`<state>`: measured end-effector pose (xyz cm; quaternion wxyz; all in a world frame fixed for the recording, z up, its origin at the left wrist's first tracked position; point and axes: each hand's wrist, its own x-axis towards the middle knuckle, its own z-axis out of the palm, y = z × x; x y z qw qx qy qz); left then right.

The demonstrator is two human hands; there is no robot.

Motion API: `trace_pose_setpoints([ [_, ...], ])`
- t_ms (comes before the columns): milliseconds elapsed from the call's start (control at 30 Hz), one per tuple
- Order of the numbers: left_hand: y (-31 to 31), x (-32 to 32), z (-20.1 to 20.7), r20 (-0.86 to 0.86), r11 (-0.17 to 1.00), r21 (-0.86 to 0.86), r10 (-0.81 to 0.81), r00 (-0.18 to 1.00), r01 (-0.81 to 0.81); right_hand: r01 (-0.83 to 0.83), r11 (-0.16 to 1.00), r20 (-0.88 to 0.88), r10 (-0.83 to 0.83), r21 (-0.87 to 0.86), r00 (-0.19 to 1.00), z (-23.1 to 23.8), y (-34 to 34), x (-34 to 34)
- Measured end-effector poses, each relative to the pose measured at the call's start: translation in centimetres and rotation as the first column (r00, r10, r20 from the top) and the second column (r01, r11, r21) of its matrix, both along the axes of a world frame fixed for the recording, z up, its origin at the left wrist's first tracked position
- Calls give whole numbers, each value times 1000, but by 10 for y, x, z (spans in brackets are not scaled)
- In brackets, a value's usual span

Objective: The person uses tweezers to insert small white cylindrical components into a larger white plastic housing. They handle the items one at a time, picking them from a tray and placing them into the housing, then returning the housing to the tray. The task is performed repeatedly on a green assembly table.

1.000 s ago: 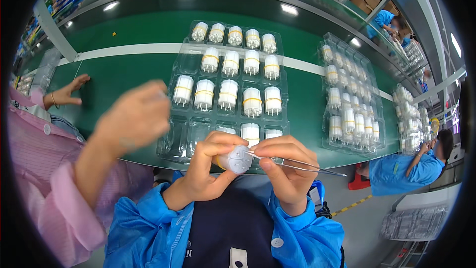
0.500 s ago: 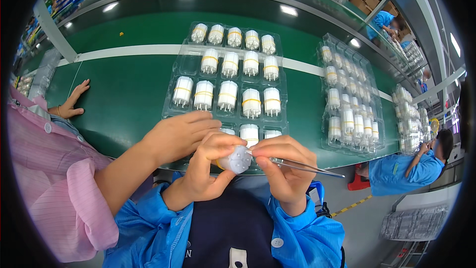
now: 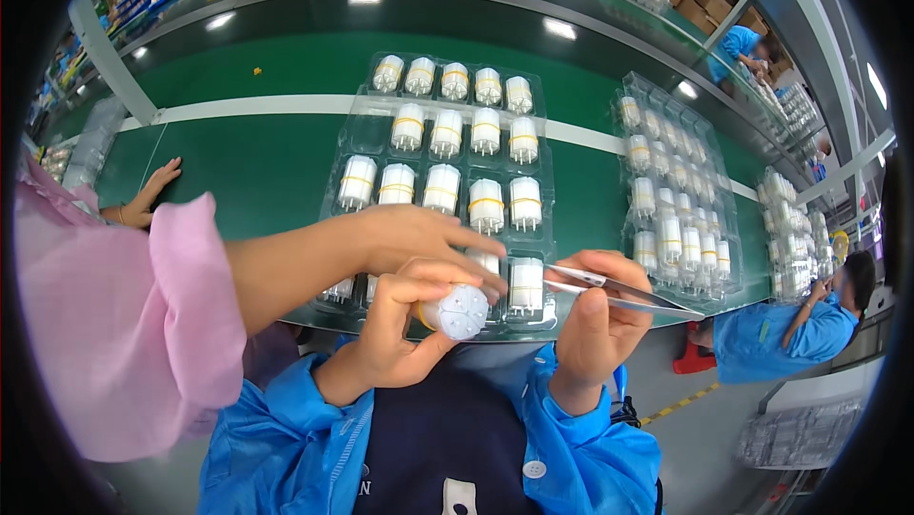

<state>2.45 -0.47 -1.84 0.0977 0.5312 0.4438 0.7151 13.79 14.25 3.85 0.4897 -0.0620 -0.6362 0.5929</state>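
The left hand is gripping a small white lamp, fingers curled round its body, the round end cap facing up toward the camera. The lamp is sitting just in front of the near edge of the clear tray, over the blue jacket. The right hand is pinching metal tweezers, thumb and fingers pressed together on the handle part; the arms of the tweezers are pointing away to the right of the lamp, w/ tips not touching it.

A co-worker's hand, coming from a pink sleeve, is reaching across just above the lamp, fingers partly spread, near the front row of the tray.

The lamp is looking light and stiff, plastic body probably, and smooth, so maybe a bit slippery; the pins and cap are seeming fragile. Best hold is round the body, not on the cap.

The tray is lying on the green bench, its front row at the bench edge, approx. More trays are lying right of it. Room near the lamp is tight because of the co-worker's hand; left of the tray the bench is giving more space.
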Motion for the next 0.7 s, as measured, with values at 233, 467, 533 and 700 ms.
trace_pose_setpoints([
  [233,0,3,14,7,999,-41,-23,1000,24,-20,993,-1,20,-119,1000,-6,11,10],
  [467,4,10,18,-85,966,-252,35,996,-56,291,953,-14,-293,-79,956,-42,63,19],
  [533,18,18,23,-47,951,-308,3,999,-18,346,931,31,-345,-115,938,-57,74,23],
  [700,47,32,62,-161,919,-391,-109,981,38,427,899,113,-417,-91,902,-86,84,27],
])
